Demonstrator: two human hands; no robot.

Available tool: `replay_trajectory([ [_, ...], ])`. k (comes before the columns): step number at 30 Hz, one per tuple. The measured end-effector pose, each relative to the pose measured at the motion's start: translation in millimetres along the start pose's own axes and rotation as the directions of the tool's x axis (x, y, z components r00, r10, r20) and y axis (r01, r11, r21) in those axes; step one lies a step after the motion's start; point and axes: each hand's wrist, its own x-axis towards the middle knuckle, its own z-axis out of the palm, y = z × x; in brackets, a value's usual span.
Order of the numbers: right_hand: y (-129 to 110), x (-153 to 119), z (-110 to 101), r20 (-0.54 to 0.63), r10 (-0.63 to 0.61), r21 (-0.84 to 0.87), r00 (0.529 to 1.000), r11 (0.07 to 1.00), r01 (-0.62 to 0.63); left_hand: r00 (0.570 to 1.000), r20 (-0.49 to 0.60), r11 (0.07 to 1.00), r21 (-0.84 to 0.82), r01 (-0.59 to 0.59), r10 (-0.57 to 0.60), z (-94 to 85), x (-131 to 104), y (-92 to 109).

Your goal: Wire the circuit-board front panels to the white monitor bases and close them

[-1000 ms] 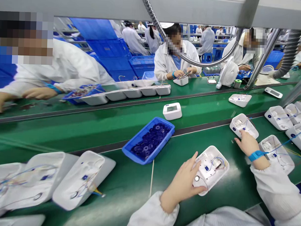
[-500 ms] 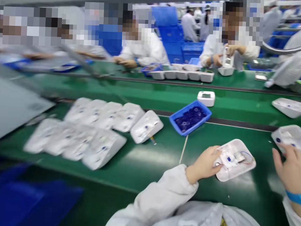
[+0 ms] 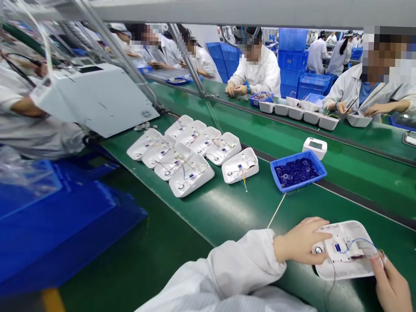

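Note:
A white plastic housing [image 3: 352, 270] with wires and a small blue connector inside lies open side up between my hands at the lower right. My left hand [image 3: 303, 241] grips its left end, the thumb and fingers by a round silver-rimmed part. The right edge is pinched between the thumb and fingers of my right hand [image 3: 393, 283]. A thin wire hangs over the near edge. Beyond my left hand is a blue tray [image 3: 278, 181] of dark blue, ring-like parts. A single wired housing [image 3: 234, 173] sits left of that tray.
Several similar housings [image 3: 193, 183] stand in two rows on the green bench [image 3: 159, 195]. A white device [image 3: 315, 145] with a screen is behind the blue tray. A grey metal box [image 3: 104, 97] is at left. People work across the bench.
The view has swung left. My right hand has come from beside another housing at the right to the right edge of the one my left hand holds.

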Motion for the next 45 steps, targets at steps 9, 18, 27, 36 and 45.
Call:
replay_trajectory([
  [9, 2.8, 5.9, 11.7, -0.047, -0.088, 0.05, 0.995, 0.995, 0.091, 0.555, -0.786, 0.726, 0.211, 0.655, -0.272, -175.2, -61.8, -63.7],
  [18, -10.7, 3.6, 30.9, -0.132, -0.196, 0.184, 0.972, 0.959, 0.218, 0.519, -0.358, 0.296, 0.52, 0.801, -0.776, -211.0, -113.3, -114.5],
  [27, -56.6, 1.1, 11.3, -0.022, -0.131, 0.148, 0.991, 0.98, 0.133, 0.283, -0.448, 0.087, 0.409, 0.909, -0.848, -216.4, -70.6, -119.8],
  [36, -78.5, 19.7, -0.8, 0.219, -0.058, -0.027, 0.974, 0.997, 0.066, 0.873, -0.454, 0.78, 0.475, 0.406, -0.178, -119.6, -53.4, -47.7],
  [45, -75.2, 196.3, -97.9, 0.48, 0.045, -0.237, 0.876, 0.968, 0.08, 0.972, -0.037, 0.881, 0.416, 0.225, -0.231, 13.8, -15.5, 30.9],
])
